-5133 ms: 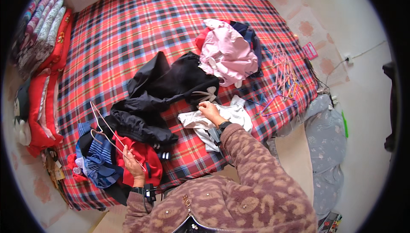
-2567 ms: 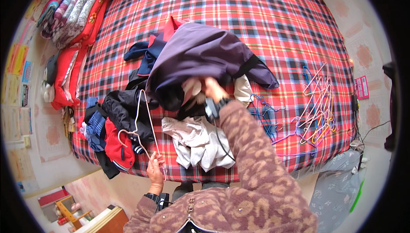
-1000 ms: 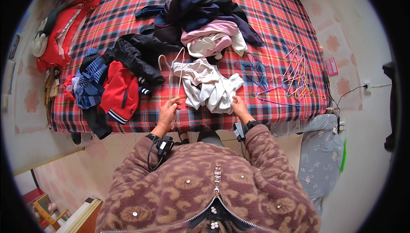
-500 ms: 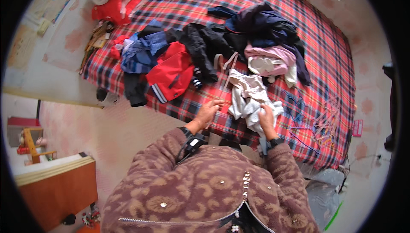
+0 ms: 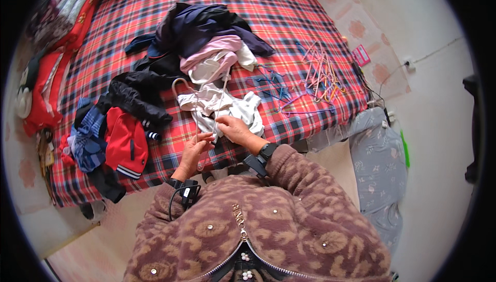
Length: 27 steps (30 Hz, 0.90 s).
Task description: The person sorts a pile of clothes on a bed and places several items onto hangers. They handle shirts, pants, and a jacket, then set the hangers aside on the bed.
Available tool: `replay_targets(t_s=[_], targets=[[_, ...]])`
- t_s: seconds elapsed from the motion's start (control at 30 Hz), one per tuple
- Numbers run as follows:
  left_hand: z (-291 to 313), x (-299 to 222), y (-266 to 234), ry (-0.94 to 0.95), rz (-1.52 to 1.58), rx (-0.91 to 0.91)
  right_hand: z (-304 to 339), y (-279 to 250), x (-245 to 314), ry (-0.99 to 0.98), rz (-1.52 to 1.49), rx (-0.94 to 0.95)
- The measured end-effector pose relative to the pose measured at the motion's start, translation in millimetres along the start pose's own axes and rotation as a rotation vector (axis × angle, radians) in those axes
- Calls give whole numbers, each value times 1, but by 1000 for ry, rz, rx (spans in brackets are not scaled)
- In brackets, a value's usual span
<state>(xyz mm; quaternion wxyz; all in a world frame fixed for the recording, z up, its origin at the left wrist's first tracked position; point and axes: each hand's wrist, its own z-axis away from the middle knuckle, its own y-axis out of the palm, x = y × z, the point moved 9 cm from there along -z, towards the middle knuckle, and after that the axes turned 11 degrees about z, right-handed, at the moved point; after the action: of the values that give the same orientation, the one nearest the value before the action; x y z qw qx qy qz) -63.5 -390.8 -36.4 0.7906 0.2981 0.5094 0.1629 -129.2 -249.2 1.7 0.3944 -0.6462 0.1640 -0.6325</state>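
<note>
A pale pink clothes hanger (image 5: 221, 101) slants over the bed's near edge, its curved hook pointing away from me. My left hand (image 5: 192, 155) is round its near end, fingers reaching to the right and partly closed on it. My right hand (image 5: 237, 130) pinches the hanger's right-hand bar with thumb and fingertips. Beneath and beyond the hanger lies a crumpled white garment (image 5: 245, 111), loose on the plaid bedspread; my right hand is over its near part. Whether the fingers also catch the cloth cannot be made out.
Dark clothes (image 5: 194, 26) and a pink garment (image 5: 217, 54) are heaped beyond the white one. To the left lie a red garment (image 5: 125, 140), a black jacket (image 5: 137, 96) and blue clothing (image 5: 89, 142). Several hangers (image 5: 321, 78) lie tangled at right on the plaid bedspread (image 5: 289, 18).
My right hand has let go of the white garment and moved left onto the hanger. The view has swung right, so the bed and clothes appear further left.
</note>
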Motion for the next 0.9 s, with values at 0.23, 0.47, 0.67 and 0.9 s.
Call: replay_targets(t_s=[0.23, 0.47, 0.67, 0.9], targets=[[-29, 31, 66, -249, -192, 333, 58, -115, -92, 299, 193, -467], [-33, 4, 100, -396, -639, 545, 67, -162, -139, 107, 500, -254], [-77, 20, 122, -399, -875, 326, 70, -184, -194, 13, 431, -160], [-145, 34, 199, 213, -1436, 127, 91, -265, -274, 27, 196, -155]])
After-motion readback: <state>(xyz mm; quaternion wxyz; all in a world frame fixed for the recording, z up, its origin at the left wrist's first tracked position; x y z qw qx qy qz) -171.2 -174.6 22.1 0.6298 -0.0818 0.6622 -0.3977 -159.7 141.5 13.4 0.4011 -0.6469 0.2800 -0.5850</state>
